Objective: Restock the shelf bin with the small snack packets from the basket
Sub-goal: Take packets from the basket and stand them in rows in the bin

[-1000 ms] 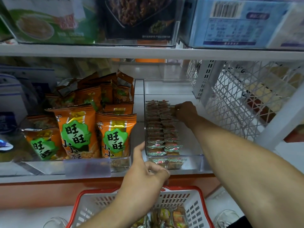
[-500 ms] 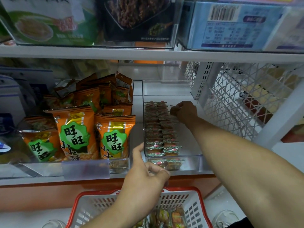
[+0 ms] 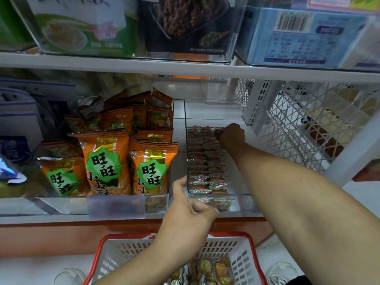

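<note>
- Pinching a small snack packet (image 3: pixel 217 132) in my right hand (image 3: pixel 232 134), I'm holding it at the far end of the rows in the clear shelf bin (image 3: pixel 242 204).
- I'm curling my left hand (image 3: pixel 190 210) round the bin's front corner — thumb up.
- More packets are lying in the red basket (image 3: pixel 249 242) below.

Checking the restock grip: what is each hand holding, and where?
Right hand pinches a small packet at its right end, at the rows' far end. Left hand grips the clear bin's front-left corner.
</note>
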Motion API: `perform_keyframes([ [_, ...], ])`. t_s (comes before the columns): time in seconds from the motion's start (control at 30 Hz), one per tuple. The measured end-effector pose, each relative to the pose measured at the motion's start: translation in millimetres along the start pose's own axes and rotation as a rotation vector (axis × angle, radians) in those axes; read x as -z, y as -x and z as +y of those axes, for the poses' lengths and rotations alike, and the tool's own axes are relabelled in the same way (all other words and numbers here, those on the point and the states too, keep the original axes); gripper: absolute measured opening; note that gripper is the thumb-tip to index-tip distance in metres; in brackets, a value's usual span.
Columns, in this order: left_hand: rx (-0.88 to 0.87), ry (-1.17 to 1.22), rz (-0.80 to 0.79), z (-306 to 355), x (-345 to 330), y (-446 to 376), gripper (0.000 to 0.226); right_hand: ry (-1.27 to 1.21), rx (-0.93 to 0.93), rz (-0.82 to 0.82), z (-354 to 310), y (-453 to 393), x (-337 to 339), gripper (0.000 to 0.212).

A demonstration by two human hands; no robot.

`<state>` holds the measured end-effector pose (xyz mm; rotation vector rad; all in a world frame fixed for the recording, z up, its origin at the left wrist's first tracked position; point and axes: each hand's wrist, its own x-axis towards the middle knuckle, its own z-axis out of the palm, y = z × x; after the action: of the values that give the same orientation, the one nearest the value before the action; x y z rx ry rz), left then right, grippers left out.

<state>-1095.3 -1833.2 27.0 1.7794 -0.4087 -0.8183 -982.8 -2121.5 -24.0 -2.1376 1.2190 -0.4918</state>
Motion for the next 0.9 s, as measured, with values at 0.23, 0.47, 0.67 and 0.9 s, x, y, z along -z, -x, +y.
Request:
perform_keyframes([
  [0.23,-0.041,-0.041,-0.025,0,3,1,0.102,-0.017,0.042,-0.197,-10,20,34,0.034],
  [0.47,-0.044,-0.051,0.016,-3,8,8,0.1,0.04,0.112,-0.339,-18,83,92,0.017],
  [0.67,-0.11,-0.118,0.096,-37,0,24,0.057,-0.24,0.914,0.029,2,198,107,0.016],
  [0.9,0.108,-0.541,-0.184,-143,-4,34,0.038,0.612,0.727,-0.844,129,292,5,0.031],
])
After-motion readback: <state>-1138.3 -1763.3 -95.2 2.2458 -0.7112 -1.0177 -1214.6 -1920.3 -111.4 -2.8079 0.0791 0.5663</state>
